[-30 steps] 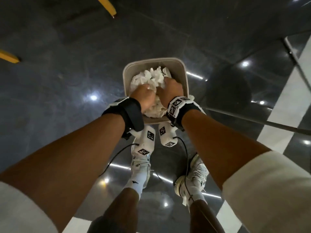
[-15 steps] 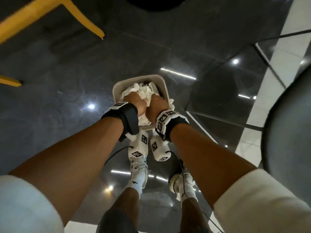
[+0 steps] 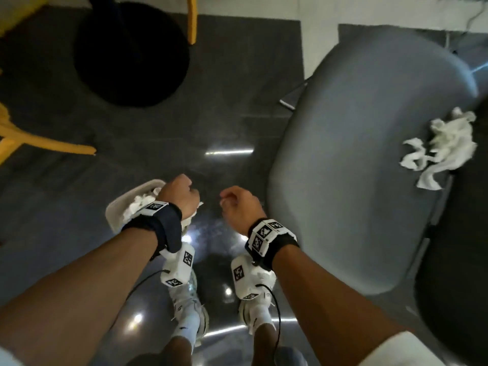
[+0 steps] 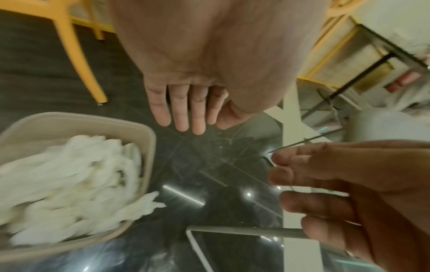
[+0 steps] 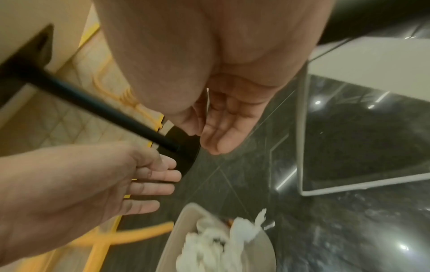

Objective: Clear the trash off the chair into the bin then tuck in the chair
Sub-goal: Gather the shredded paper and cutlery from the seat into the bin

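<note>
The beige bin (image 3: pixel 114 210) stands on the dark floor at lower left, heaped with crumpled white paper (image 4: pixel 69 184), one scrap hanging over its rim. My left hand (image 3: pixel 181 195) hovers over the bin's right edge, fingers straight and empty in the left wrist view (image 4: pixel 186 117). To its right my right hand (image 3: pixel 236 203) hangs over bare floor, loosely curled and holding nothing (image 5: pixel 218 136). The grey chair (image 3: pixel 356 167) fills the right side. A wad of crumpled white paper (image 3: pixel 443 143) lies on its seat near the right edge, an arm's length from my right hand.
A black round table base (image 3: pixel 132 54) sits on the floor ahead. Yellow chair legs (image 3: pixel 52 146) reach in from the left and top. The grey chair's pale metal leg frame (image 5: pixel 302 128) rests on the floor beside the bin. My feet (image 3: pixel 190 307) stand just below the hands.
Both hands have let go of the paper and lifted out of the bin, moving apart. My view has swung right, and the grey chair with its paper wad has come into sight.
</note>
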The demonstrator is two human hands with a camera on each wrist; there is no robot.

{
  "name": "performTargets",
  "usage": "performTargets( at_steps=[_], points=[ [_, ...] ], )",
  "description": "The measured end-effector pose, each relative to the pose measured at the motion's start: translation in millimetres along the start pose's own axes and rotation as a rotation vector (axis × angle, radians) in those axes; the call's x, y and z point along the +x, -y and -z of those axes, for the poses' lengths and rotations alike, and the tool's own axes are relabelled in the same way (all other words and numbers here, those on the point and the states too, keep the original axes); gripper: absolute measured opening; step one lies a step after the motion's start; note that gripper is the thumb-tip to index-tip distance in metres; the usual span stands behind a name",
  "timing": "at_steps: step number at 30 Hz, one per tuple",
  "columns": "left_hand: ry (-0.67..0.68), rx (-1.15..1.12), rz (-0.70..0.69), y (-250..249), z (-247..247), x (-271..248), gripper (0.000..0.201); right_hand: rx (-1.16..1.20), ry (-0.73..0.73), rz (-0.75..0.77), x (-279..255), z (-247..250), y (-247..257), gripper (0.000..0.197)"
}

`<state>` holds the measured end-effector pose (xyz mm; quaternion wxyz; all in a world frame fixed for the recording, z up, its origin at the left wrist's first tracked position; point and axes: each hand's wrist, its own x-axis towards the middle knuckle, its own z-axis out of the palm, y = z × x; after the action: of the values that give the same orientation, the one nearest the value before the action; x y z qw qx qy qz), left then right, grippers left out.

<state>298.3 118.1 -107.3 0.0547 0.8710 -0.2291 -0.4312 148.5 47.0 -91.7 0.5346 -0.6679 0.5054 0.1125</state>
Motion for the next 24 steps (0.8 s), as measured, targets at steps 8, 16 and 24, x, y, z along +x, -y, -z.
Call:
performTargets(
  at_steps=[8,16,24],
  points=[
    [-0.102,0.156,-0.582,-242,-52,-34,0.037,0.139,-0.412,-0.076,-27,214,-79,0.016],
    [-0.039,0.398,-0.939,-425,-150,-68,0.06,0.054,-0.719,-0.237,-31,379,-142,0.026],
    [-0.079,1.062,-1.234,-532,-179,-42,0.113,0.136,-0.65,-0.4,-27,381,-177,0.042]
  ],
)
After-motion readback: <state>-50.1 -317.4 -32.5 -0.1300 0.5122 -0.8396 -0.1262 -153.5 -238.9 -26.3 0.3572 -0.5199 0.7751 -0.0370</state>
